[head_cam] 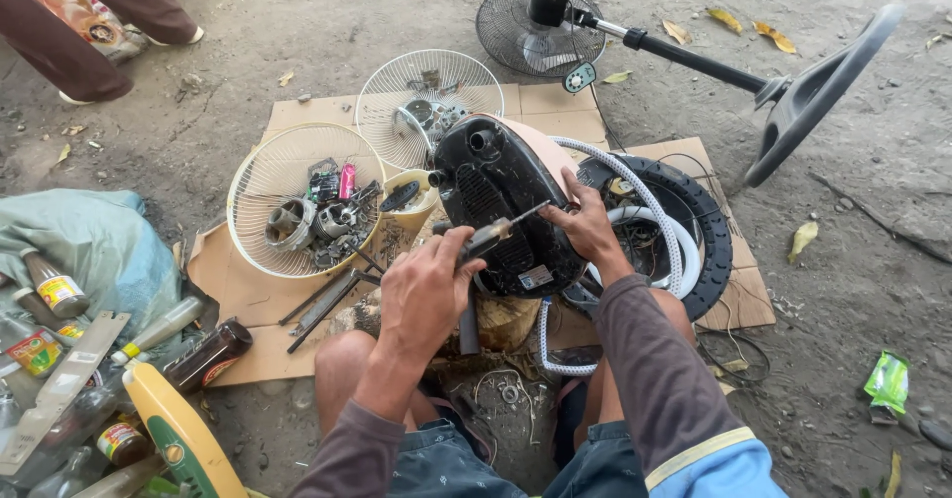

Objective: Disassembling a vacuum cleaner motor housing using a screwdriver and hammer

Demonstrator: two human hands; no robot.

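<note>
A black plastic appliance housing (496, 200) rests on a wooden stump (506, 319) in front of my knees. My left hand (428, 290) grips a screwdriver (496, 230), its shaft pointing up and right across the housing. My right hand (587, 225) presses on the housing's right side, fingers spread over it. A white braided hose (654, 210) loops from the housing around to the right.
Two white fan grilles (297, 200) (428, 101) hold loose metal parts on flattened cardboard (258, 300). A black tyre (709, 240) lies to the right, and a standing fan (555, 12) lies on the dirt behind. Bottles and a green bag (79, 250) crowd the left. Another person's legs (69, 32) stand top left.
</note>
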